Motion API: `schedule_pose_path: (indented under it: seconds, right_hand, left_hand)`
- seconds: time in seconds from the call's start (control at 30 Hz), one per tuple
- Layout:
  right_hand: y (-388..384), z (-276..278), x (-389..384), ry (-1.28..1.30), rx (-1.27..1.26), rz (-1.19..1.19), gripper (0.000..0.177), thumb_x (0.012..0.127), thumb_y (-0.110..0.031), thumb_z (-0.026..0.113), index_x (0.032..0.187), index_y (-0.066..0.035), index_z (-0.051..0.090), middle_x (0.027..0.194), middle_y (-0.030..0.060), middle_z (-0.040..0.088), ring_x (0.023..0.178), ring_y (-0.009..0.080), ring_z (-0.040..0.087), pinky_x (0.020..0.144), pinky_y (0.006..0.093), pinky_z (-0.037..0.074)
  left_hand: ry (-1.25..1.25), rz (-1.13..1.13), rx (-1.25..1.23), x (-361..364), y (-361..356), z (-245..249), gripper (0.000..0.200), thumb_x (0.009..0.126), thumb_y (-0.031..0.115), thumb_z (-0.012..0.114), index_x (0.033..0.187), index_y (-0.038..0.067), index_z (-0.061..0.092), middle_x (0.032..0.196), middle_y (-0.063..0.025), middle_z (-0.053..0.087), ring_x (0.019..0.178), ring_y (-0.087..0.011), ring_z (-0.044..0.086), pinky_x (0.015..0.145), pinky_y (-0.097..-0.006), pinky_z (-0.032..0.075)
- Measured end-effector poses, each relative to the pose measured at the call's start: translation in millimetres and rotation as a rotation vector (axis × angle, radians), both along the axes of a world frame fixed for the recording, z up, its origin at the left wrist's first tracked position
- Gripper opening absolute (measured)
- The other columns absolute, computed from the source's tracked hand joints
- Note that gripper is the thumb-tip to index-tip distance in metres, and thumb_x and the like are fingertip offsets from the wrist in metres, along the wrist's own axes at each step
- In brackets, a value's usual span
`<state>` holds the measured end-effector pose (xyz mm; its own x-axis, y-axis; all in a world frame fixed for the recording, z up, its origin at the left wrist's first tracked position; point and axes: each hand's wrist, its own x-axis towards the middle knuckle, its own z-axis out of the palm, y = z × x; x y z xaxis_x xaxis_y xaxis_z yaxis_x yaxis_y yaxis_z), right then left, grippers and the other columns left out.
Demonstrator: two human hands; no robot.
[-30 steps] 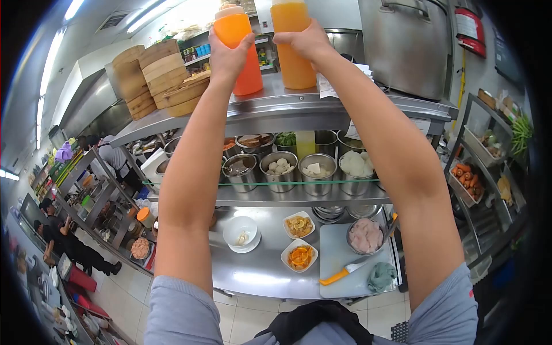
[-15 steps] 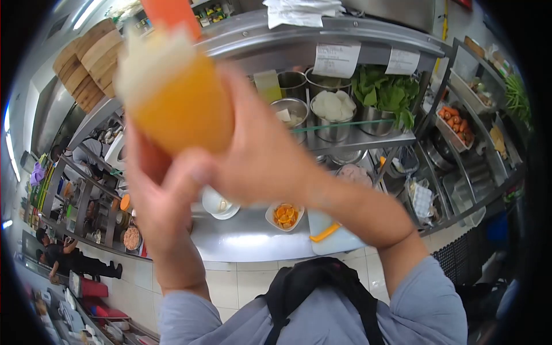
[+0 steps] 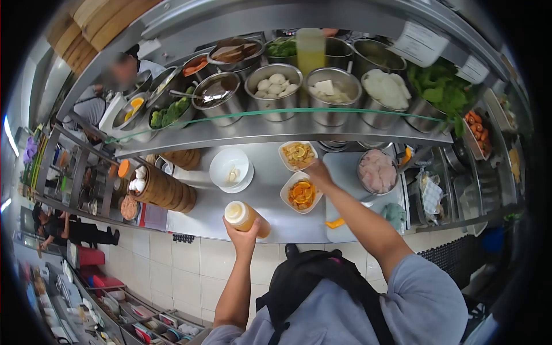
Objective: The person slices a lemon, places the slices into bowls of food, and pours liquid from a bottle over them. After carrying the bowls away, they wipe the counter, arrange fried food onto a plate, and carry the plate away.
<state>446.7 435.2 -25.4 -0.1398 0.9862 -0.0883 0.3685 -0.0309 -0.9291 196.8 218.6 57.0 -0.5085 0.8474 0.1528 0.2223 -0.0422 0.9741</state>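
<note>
My left hand (image 3: 245, 237) is wrapped round a squeeze bottle (image 3: 240, 215) of orange-yellow sauce, tilted over the counter's front edge with its pale cap up. At the upper of two small white bowls, my right hand (image 3: 318, 171) touches the lower right rim; what its fingers grip is too small to make out. Yellowish pieces topped by a citrus slice fill the upper bowl (image 3: 298, 156). The lower bowl (image 3: 301, 192) contains orange pieces and citrus slices. Left of both, white bits lie in a round white bowl (image 3: 231, 167).
Bamboo steamers (image 3: 167, 188) stand at the left. On the right are a cutting board (image 3: 345, 172), a yellow-handled knife (image 3: 335, 223) and a bowl of pale raw meat (image 3: 378, 171). A steel shelf (image 3: 276, 133) with metal containers spans above. Other people are at the left.
The bottle has come down from close before the camera to the counter's front edge. My right hand has left it and reached the upper bowl. The view has shifted, showing more counter and shelf.
</note>
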Motion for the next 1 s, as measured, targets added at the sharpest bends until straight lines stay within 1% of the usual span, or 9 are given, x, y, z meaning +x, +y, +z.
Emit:
schedule_pose_path:
  seconds: [0.03,0.1,0.23,0.33,0.43,0.67,0.83,0.87,1.0]
  right_hand:
    - [39.2,-47.5,2.7,-0.375,-0.048,-0.286,0.033,0.092,-0.015,0.056,0.122,-0.003,0.062,0.1,0.0142,0.073,0.083,0.0274,0.073,0.072,0.0374,0.057]
    - [70.1,-83.0,10.8,-0.212,-0.173,-0.48,0.036,0.088,-0.021,0.062,0.12,-0.005,0.065,0.117,0.0225,0.07,0.112,0.039,0.066,0.096,0.0454,0.053]
    - [99.4,-91.1,8.0,-0.172,-0.424,-0.431,0.034,0.086,-0.018,0.061,0.118,-0.007,0.067,0.118,0.021,0.07,0.111,0.0381,0.066,0.096,0.0449,0.053]
    - [91.0,-75.6,-0.1,-0.566,-0.084,-0.287,0.035,0.083,-0.021,0.065,0.115,-0.01,0.069,0.122,0.0169,0.069,0.114,0.0359,0.066,0.097,0.0447,0.053]
    - [90.4,-58.2,-18.9,-0.619,-0.165,-0.187,0.041,0.081,-0.024,0.065,0.12,-0.012,0.069,0.124,0.0156,0.069,0.117,0.0345,0.065,0.099,0.0438,0.052]
    - [82.3,-54.2,-62.0,-0.702,-0.187,-0.215,0.051,0.08,-0.026,0.065,0.131,-0.018,0.066,0.131,0.0114,0.067,0.12,0.0301,0.064,0.103,0.0429,0.049]
    - [51.6,-26.6,-77.1,-0.857,-0.18,0.038,0.05,0.081,-0.025,0.065,0.13,-0.023,0.067,0.132,0.0058,0.067,0.125,0.0278,0.061,0.108,0.0552,0.042]
    - [45.9,-20.0,-81.0,-0.834,-0.216,0.071,0.05,0.082,-0.023,0.064,0.132,-0.022,0.066,0.134,0.005,0.067,0.129,0.0259,0.059,0.113,0.0615,0.033]
    - [23.9,-8.1,-95.2,-0.848,-0.208,0.186,0.047,0.081,-0.022,0.066,0.128,-0.021,0.068,0.13,0.0061,0.068,0.127,0.0268,0.06,0.113,0.0634,0.031]
  left_hand:
    - [-0.009,0.012,-0.007,-8.0,4.3,-15.7,0.076,0.075,0.015,0.088,0.135,0.001,0.044,0.123,-0.0134,0.056,0.115,-0.0252,0.058,0.102,-0.0397,0.046]
    - [0.036,0.073,0.006,-25.2,13.7,-47.0,0.077,0.075,0.015,0.088,0.136,0.001,0.043,0.124,-0.0132,0.056,0.116,-0.0253,0.058,0.102,-0.0397,0.046]
    - [0.019,0.099,-0.011,-42.2,14.5,-66.3,0.084,0.072,0.014,0.089,0.139,0.002,0.04,0.125,-0.0137,0.056,0.117,-0.0255,0.057,0.104,-0.0385,0.045]
    - [-0.046,0.087,0.042,-51.6,9.8,-87.0,0.089,0.07,0.014,0.091,0.14,0.003,0.038,0.124,-0.0135,0.056,0.117,-0.0264,0.058,0.104,-0.0386,0.045]
    - [0.058,0.059,0.024,-58.8,5.9,-100.5,0.09,0.069,0.015,0.092,0.14,0.003,0.038,0.123,-0.0127,0.057,0.117,-0.0264,0.058,0.103,-0.0393,0.046]
    - [0.084,0.017,-0.014,-76.3,14.4,-97.8,0.085,0.068,0.015,0.091,0.136,0.002,0.042,0.121,-0.0133,0.059,0.115,-0.0255,0.06,0.102,-0.0391,0.047]
    - [0.034,-0.072,-0.075,-94.4,15.2,-72.1,0.077,0.068,0.014,0.09,0.13,0.002,0.046,0.116,-0.0104,0.061,0.108,-0.0235,0.062,0.098,-0.0386,0.05]
    - [0.025,-0.111,-0.09,-102.1,15.7,-71.3,0.077,0.068,0.014,0.089,0.131,0.003,0.047,0.115,-0.0113,0.065,0.107,-0.0244,0.064,0.096,-0.0391,0.051]
    - [0.186,-0.256,-0.274,-127.9,22.1,-41.3,0.08,0.069,0.014,0.087,0.136,0.005,0.046,0.119,-0.0139,0.067,0.109,-0.0273,0.066,0.096,-0.0405,0.052]
